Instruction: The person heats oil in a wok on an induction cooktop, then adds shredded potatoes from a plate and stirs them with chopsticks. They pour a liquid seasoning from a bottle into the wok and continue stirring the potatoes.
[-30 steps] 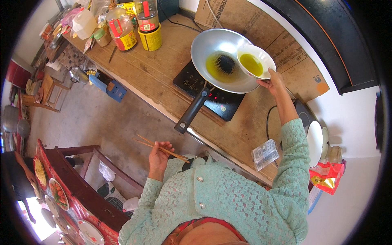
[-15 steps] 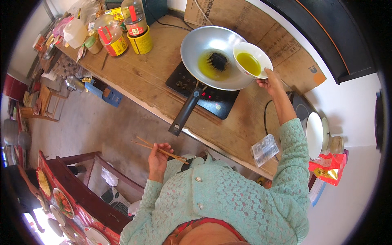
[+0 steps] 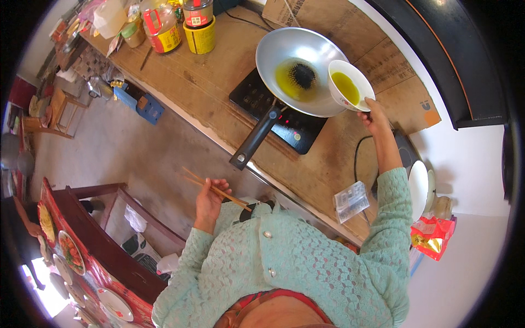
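Observation:
My right hand (image 3: 375, 116) grips the rim of a white bowl (image 3: 336, 92) with yellow-green oil in it, tilted a little at the right rim of a silver wok (image 3: 322, 46). A pool of oil (image 3: 286, 82) lies in the wok, with a dark speckled patch (image 3: 302, 75) in it; what that patch is I cannot make out. The wok sits on a black induction cooker (image 3: 298, 131) with lit red marks, its black handle (image 3: 254, 139) pointing toward me. Low at my left side, my left hand (image 3: 210, 199) is closed around a pair of wooden chopsticks (image 3: 221, 192), away from the wok.
Bottles and jars, including a red-capped bottle (image 3: 160, 33) and a yellow tub (image 3: 200, 39), stand at the counter's (image 3: 180, 82) far left. Cardboard (image 3: 377, 60) lines the wall. A clear plastic packet (image 3: 351, 202) lies near the right edge. Behind at lower left, a red table (image 3: 98, 262) bears dishes.
The whole view has shifted, so the wok and counter sit slightly farther right and up. The bowl is a little lower relative to the wok. Both hands keep their holds.

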Tool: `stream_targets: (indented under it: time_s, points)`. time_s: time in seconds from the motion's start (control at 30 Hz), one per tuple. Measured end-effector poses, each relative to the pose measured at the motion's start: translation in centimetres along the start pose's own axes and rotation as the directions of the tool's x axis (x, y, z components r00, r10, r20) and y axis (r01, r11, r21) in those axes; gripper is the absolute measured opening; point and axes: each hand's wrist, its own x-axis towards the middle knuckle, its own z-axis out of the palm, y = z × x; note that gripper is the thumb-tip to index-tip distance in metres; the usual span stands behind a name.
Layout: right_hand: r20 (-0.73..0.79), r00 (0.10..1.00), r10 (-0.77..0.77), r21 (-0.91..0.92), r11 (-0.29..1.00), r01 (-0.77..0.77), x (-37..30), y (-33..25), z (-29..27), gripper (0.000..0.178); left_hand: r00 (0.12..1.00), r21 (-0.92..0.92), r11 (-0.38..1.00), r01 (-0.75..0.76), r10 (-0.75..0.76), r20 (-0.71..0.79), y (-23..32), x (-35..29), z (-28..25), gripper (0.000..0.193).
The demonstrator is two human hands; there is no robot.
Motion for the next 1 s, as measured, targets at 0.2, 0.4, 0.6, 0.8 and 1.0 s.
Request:
stream_targets:
  time_s: [0.2,0.4,0.6,0.8,1.0]
  points:
    - [0.085,0.996,0.008,0.048,0.999,-0.012,1.1,0.3,-1.6,0.022,1.000,0.000,1.000,0.021,-0.021,0.006,-0.3,0.0,-0.1,0.030]
    - [0.087,0.996,0.018,0.031,0.999,-0.021,1.6,0.2,-2.4,0.023,1.000,0.014,1.000,0.018,-0.018,0.008,-0.4,0.1,-0.1,0.030]
    - [0.102,0.994,0.035,0.020,0.999,-0.037,1.9,0.1,-2.9,0.023,1.000,0.016,1.000,0.010,-0.010,-0.013,-0.4,0.3,-0.2,0.031]
    - [0.096,0.995,0.000,0.020,1.000,-0.002,1.8,-0.3,-2.3,0.025,1.000,-0.003,1.000,0.000,0.000,-0.011,-0.4,0.2,-0.3,0.031]
    - [0.116,0.993,0.005,-0.004,1.000,-0.004,1.7,-0.7,-2.5,0.024,1.000,-0.016,1.000,0.001,-0.001,-0.004,-0.7,0.6,-0.9,0.032]
